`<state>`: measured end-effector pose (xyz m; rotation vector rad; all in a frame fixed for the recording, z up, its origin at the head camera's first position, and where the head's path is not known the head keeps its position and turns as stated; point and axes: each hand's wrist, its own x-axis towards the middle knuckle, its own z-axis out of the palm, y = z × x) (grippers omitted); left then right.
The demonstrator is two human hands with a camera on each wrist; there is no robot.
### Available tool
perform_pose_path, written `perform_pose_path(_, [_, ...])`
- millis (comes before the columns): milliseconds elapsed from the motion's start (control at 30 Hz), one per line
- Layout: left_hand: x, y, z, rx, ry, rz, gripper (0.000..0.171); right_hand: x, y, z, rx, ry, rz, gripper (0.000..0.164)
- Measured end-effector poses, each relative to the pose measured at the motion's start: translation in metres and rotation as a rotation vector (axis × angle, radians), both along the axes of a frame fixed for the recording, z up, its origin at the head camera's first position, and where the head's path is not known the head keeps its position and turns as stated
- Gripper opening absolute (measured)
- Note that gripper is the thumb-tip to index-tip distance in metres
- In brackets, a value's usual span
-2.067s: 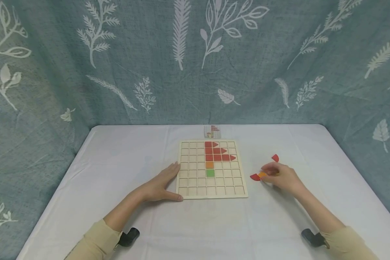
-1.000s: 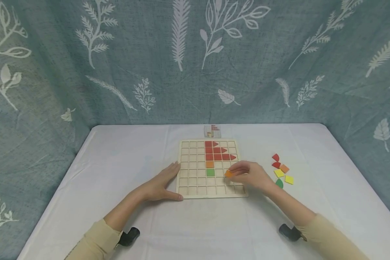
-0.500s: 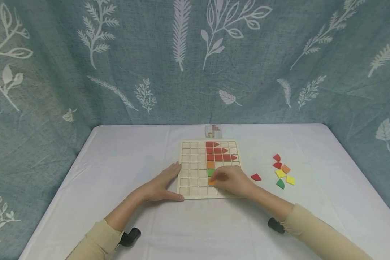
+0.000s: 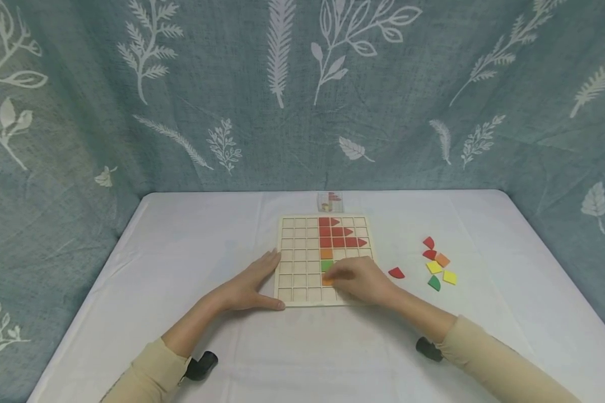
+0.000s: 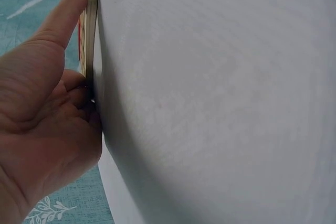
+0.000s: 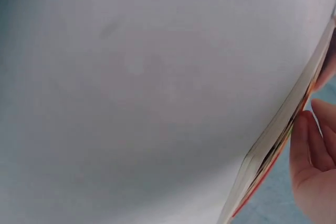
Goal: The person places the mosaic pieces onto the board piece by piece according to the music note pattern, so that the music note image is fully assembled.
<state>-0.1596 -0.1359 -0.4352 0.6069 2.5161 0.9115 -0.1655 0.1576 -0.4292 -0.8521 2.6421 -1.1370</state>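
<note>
A wooden grid board [image 4: 299, 273] lies flat on the table. My left hand [image 4: 249, 286] rests at its left side, fingers along the edge and thumb at the near corner; the left wrist view shows that thumb [image 5: 63, 17] against the board's side. Over the lower middle cells, my right hand [image 4: 360, 279] pinches an orange square tile [image 4: 327, 281] at the cell just below a green square tile [image 4: 326, 266]. Above the green one sits another orange tile [image 4: 326, 253], topped by three rows of red tiles [image 4: 339, 242] with pointed right ends. The right hand covers several cells.
Right of the board lie loose pieces: a red quarter-round [image 4: 396, 273] by itself, then a cluster with two more reds, an orange square [image 4: 442, 259], two yellow squares [image 4: 449, 277] and a green piece [image 4: 434, 282]. A small pattern card [image 4: 330, 202] lies beyond the board.
My right hand has moved left from the loose pieces onto the board, carrying the orange tile to the cell under the green one. In the last half second it barely moves. The left hand stays put.
</note>
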Motion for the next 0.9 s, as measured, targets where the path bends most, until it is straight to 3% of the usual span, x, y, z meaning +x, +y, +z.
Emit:
perform_pose_path(233, [0.000, 0.000, 0.001, -0.009, -0.001, -0.005, 0.115, 0.003, 0.020, 0.009, -0.062, -0.157, -0.152, 0.016])
perform_pose_path(633, [-0.001, 0.000, 0.000, -0.012, 0.003, -0.003, 0.115, 0.008, 0.090, 0.015, 0.031, -0.137, -0.383, 0.021])
perform_pose_path(900, [0.000, 0.000, 0.000, -0.004, 0.009, -0.012, 0.115, 0.008, 0.119, 0.009, 0.106, -0.126, -0.398, 0.028])
